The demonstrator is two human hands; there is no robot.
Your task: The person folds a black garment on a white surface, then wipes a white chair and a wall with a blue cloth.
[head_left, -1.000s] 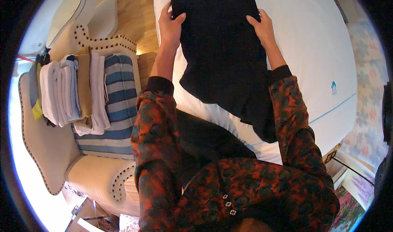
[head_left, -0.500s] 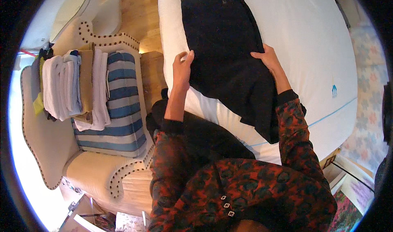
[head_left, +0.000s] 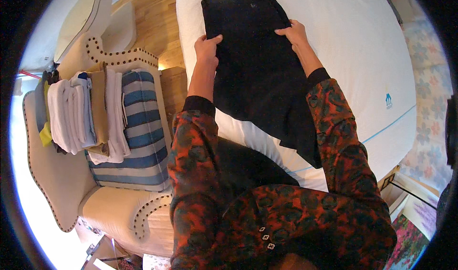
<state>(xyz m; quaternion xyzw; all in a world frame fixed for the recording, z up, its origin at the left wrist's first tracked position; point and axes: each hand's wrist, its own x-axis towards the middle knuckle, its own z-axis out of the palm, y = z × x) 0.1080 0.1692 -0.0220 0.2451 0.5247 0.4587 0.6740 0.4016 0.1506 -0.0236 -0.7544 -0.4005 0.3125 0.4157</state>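
Note:
A pair of black trousers [head_left: 257, 69], folded lengthwise as far as I can see, lies on the white bed [head_left: 353, 46]. A small pale mark shows near its far end. My left hand [head_left: 207, 48] pinches the left edge, thumb on top of the cloth and the other fingers mostly hidden. Opposite it, my right hand [head_left: 293, 34] grips the right edge a little farther up, its thumb also lying over the fabric. The near end of the trousers hangs toward my body and passes beside my right sleeve.
On the left stands a cream armchair [head_left: 52, 174] with studded trim. It holds a blue and grey striped cushion [head_left: 143, 127] and a stack of folded towels and clothes [head_left: 71, 112]. Wooden floor [head_left: 160, 22] shows between chair and bed.
Both my hands have moved farther up along the trousers' edges, away from my body. They are now near the far end. The trousers have stayed nearly in place on the bed.

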